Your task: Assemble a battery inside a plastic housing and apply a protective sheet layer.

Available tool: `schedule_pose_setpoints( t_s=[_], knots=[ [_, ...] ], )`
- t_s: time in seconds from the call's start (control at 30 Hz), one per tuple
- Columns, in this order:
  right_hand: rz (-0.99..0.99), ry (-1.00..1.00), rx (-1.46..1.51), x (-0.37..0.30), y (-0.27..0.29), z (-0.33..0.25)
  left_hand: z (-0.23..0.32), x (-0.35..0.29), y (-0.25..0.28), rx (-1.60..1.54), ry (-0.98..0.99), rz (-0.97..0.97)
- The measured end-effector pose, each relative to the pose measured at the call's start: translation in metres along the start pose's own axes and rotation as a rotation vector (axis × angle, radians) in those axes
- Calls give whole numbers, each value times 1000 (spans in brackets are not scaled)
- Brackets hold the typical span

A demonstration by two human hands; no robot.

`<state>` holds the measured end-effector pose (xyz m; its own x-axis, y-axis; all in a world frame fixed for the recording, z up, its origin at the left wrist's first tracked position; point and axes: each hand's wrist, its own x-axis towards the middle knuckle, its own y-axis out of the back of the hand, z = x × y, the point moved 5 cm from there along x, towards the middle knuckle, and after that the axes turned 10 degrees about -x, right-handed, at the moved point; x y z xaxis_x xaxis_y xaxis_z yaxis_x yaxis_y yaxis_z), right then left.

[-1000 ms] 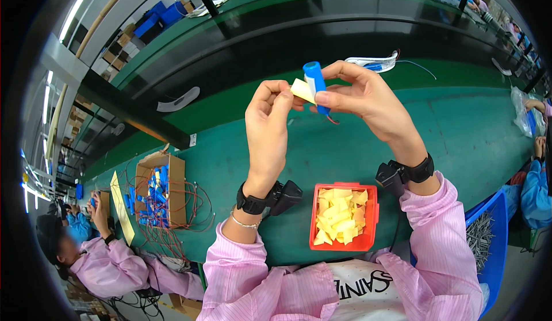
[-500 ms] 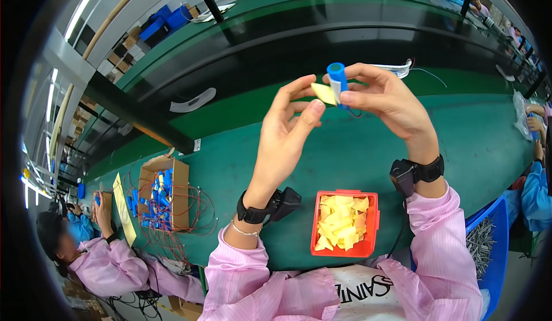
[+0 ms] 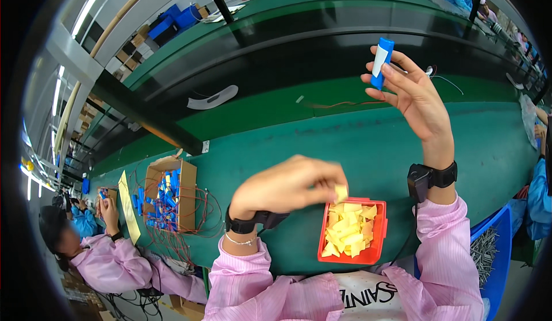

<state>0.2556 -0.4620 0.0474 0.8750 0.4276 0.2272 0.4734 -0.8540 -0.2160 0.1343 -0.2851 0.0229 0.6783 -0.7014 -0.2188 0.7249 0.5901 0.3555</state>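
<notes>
High over the far part of the bench, my right hand [image 3: 411, 91] closes its fingertips round a blue cylindrical battery [image 3: 387, 53]. A pale white strip [image 3: 379, 60] lies along the battery's side. My left hand [image 3: 287, 184], smeared by motion, is down at the far left corner of a red plastic tray [image 3: 382, 229]. A small yellow paper piece [image 3: 341, 193] shows at its pinched fingertips. Inside the tray is a heap of similar yellow pieces [image 3: 348, 229].
To the left stands a cardboard box [image 3: 187, 197] of blue batteries, with red wires [image 3: 172, 243] spilling round it. Beside it lies a long yellow strip [image 3: 129, 209]. A person in pink [image 3: 115, 263] works at far left. A blue bin [image 3: 499, 252] of metal parts is at right.
My left hand has left the battery and come down toward me to the red tray. The right hand has lifted the battery up and to the right, turning its white strip into view.
</notes>
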Motion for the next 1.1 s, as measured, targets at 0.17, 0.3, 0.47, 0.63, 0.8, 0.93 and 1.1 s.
schedule_pose_setpoints(
  t_s=[0.17,0.3,0.47,0.63,0.8,0.93,1.1],
  knots=[
    [51,32,-86,4,11,0,-28,11,41,158,-155,79],
    [109,104,-16,-2,36,-8,-104,27,174,567,67,810],
    [-20,120,109,12,18,-1,-228,-21,260,676,330,1108],
    [25,67,27,-7,30,-9,-272,0,267,791,477,906],
    [-7,20,16,-1,24,-2,-277,13,279,681,327,1006],
    [-34,7,15,8,18,1,-229,34,266,-364,-162,1231],
    [-66,-2,52,9,13,7,-103,70,181,-749,-297,1242]
  ],
)
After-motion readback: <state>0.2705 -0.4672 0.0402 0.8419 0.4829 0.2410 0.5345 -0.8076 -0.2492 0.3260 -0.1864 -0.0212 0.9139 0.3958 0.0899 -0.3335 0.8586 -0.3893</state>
